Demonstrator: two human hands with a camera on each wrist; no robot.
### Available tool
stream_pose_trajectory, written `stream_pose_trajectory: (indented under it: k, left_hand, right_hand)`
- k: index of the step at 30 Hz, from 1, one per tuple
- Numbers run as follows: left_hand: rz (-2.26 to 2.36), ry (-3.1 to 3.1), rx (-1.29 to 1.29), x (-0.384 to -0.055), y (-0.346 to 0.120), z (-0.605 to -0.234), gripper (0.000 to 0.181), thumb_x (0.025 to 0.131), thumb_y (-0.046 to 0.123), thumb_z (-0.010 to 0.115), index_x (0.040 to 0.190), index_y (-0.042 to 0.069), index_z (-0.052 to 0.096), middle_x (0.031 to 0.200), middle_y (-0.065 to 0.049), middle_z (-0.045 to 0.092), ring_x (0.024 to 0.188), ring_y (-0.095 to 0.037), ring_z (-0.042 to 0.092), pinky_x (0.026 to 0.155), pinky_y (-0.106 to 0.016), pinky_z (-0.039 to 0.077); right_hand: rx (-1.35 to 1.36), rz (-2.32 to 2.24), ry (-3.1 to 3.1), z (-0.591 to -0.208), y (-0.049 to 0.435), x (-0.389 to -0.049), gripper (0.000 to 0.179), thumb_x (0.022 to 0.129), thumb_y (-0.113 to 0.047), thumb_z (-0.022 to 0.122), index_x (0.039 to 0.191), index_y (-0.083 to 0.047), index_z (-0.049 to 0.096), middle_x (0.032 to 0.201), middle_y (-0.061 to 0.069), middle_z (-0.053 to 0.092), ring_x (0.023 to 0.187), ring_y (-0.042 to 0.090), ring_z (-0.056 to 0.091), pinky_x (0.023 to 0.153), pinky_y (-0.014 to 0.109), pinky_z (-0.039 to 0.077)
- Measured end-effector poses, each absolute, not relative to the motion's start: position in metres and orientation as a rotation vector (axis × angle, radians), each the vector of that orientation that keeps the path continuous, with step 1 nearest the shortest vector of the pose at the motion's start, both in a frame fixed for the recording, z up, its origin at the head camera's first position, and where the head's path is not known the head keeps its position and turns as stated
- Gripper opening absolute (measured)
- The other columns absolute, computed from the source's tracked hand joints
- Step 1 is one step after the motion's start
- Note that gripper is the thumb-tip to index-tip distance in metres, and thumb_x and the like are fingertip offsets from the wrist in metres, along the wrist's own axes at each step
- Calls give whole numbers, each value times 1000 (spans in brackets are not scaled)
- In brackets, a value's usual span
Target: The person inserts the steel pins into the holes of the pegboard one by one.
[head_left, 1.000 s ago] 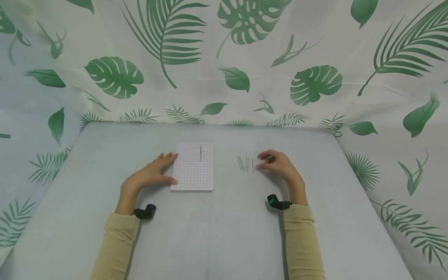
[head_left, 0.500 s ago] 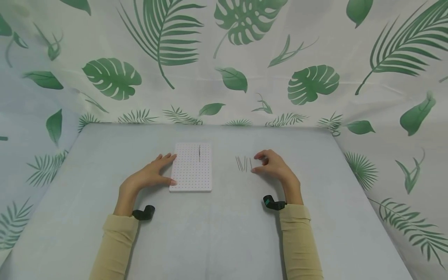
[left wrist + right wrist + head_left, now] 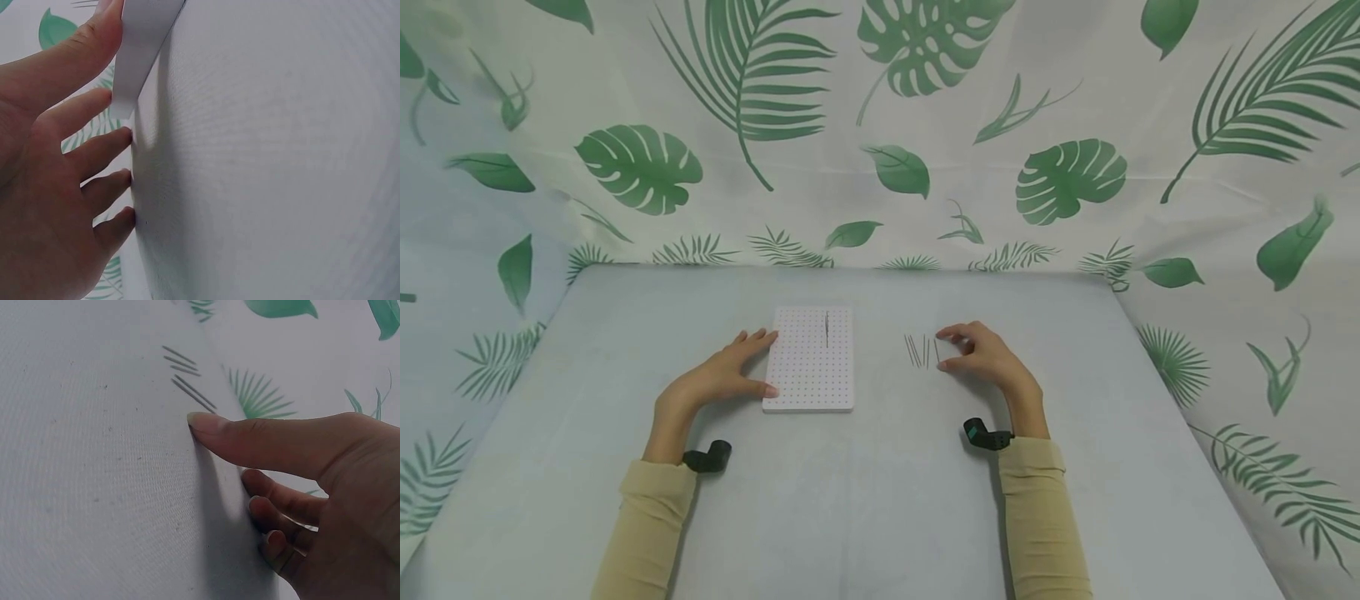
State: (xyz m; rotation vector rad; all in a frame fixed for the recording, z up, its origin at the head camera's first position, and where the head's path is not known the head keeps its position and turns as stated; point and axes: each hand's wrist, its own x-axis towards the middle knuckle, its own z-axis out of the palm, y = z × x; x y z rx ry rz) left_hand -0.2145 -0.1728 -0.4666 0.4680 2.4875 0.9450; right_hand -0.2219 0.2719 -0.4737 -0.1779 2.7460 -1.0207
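A white pegboard point(image 3: 808, 367) with a grid of small holes lies on the table. At least one thin dark pin point(image 3: 827, 329) shows at its upper right; whether it stands or lies is hard to tell. My left hand point(image 3: 718, 375) spreads along the board's left side, thumb on the near corner and a fingertip touching the edge farther back. To the right, several thin dark pins point(image 3: 917, 352) lie in a loose row. My right hand point(image 3: 985, 354) is beside the rightmost pin point(image 3: 937, 351), thumb and index fingertip apart near its two ends; contact is unclear.
The table point(image 3: 850, 500) has a pale cover. A leaf-patterned cloth point(image 3: 955, 175) hangs behind it and at both sides. Black wrist cameras point(image 3: 709, 457) sit on both wrists, below tan sleeves.
My right hand has moved slightly left toward the rightmost pin, with its index finger reaching farther out. The left hand stays at the board, and the head view has shifted slightly.
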Motion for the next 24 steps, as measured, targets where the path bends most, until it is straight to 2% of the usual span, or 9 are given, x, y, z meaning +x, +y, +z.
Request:
stream_pose_trajectory:
  k: [9,18,24]
  left_hand:
    - [940,2485,473,-215,-172,-467,100,84,34,83,163,9,27,171,-23,15,157,-49,1,121,-72,10]
    - [930,2489,459,-215,-173,-467,99,85,35,83,163,10,27,171,-21,15,158,-47,0,122,-72,9]
    - [927,2487,459,-215,-172,-465,99,85,34,83,163,10,27,171,-21,15,158,-48,1,121,-72,10]
  right_hand:
    - [-179,-999,2761,-473,271,-223,45,82,-19,85,123,-9,71,123,18,61,102,32,55,83,40,45]
    - [-213,-993,2752,-471,272,-221,54,84,-18,83,135,-12,67,125,18,59,102,31,54,83,39,44]
    - [-236,-998,2739,-473,273,-221,52,85,-17,82,134,-13,68,126,18,58,102,31,53,84,38,44]
